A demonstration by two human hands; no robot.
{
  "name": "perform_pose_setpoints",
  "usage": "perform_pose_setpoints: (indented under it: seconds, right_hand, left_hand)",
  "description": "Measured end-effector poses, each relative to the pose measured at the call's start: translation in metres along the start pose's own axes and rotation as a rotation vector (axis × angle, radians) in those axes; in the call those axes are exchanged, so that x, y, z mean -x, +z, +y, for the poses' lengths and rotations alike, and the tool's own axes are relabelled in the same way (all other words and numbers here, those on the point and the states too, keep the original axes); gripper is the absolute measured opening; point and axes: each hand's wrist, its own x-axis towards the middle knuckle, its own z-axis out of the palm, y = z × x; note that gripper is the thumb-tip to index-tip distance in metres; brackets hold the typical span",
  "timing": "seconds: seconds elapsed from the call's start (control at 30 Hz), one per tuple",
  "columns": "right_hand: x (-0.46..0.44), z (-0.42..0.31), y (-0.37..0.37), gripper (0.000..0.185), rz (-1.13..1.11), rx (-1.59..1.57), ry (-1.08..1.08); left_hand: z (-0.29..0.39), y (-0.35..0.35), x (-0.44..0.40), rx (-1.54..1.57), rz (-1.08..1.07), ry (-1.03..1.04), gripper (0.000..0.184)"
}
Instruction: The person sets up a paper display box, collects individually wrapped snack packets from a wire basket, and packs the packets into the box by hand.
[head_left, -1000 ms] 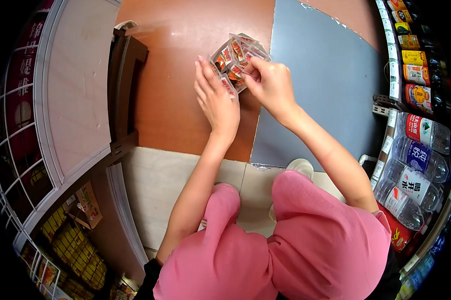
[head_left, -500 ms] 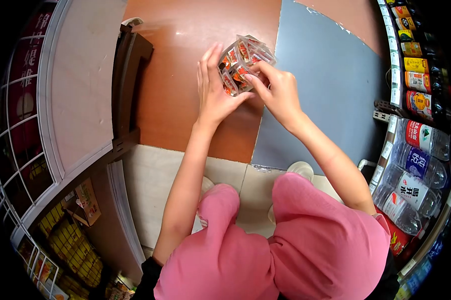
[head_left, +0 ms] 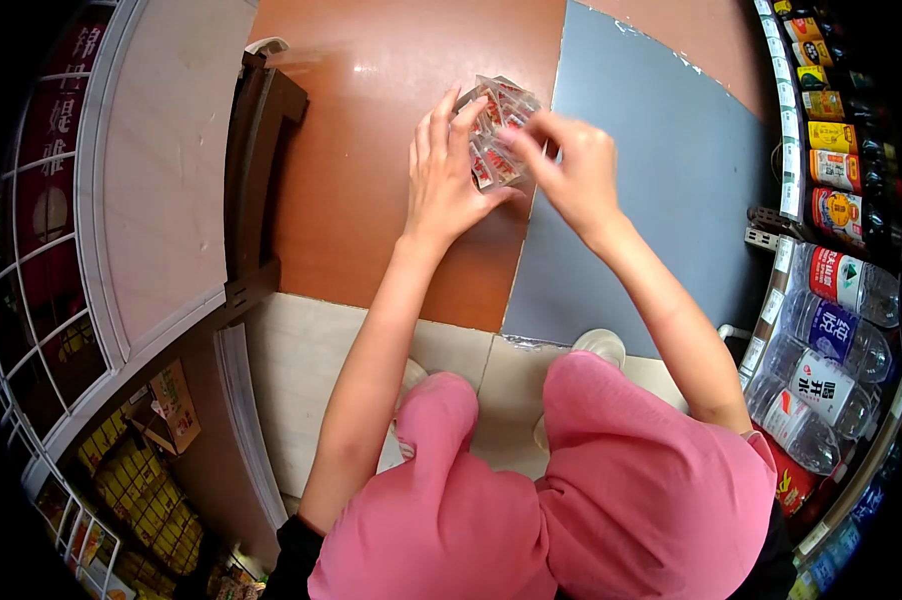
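Observation:
Several small clear packets with red and orange print (head_left: pixel 493 165) stand bunched together in a box or tray, mostly covered, on the brown floor panel (head_left: pixel 371 200). Around the left side of the bunch curves my left hand (head_left: pixel 446 180), its fingers apart and its thumb stretched along the near side. My right hand (head_left: pixel 576 170) is over the right side of the packets, thumb and fingers bent towards each other and blurred. Whether anything is between those fingertips cannot be made out.
At the right, shelves hold water bottles (head_left: pixel 821 380) and dark bottles with yellow labels (head_left: pixel 833 135). A blue-grey panel (head_left: pixel 651 200) lies beside the brown one. At the left are a brown stand (head_left: pixel 271 130), a white wire rack (head_left: pixel 46 350) and an open carton (head_left: pixel 174 405).
Beside the packets, my left hand has shifted and its thumb has spread away from the fingers. My right hand has lifted slightly back from the packets, to the right.

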Motion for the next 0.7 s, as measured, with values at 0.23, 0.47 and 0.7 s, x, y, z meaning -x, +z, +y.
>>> perform_pose_setpoints:
  seconds: [0.23, 0.47, 0.7]
  right_hand:
    - [-0.03, 0.014, 0.0, 0.008, 0.087, 0.182, -0.152]
    - [-0.035, 0.015, -0.003, 0.012, -0.004, 0.161, -0.021]
    - [-0.046, 0.033, -0.015, 0.015, -0.18, -0.187, 0.268]
  left_hand:
    - [0.005, 0.004, -0.001, -0.061, -0.001, -0.023, 0.102]
    - [0.007, 0.009, 0.002, -0.088, 0.025, -0.046, 0.098]
    - [0.007, 0.011, 0.001, -0.086, 0.037, -0.075, 0.094]
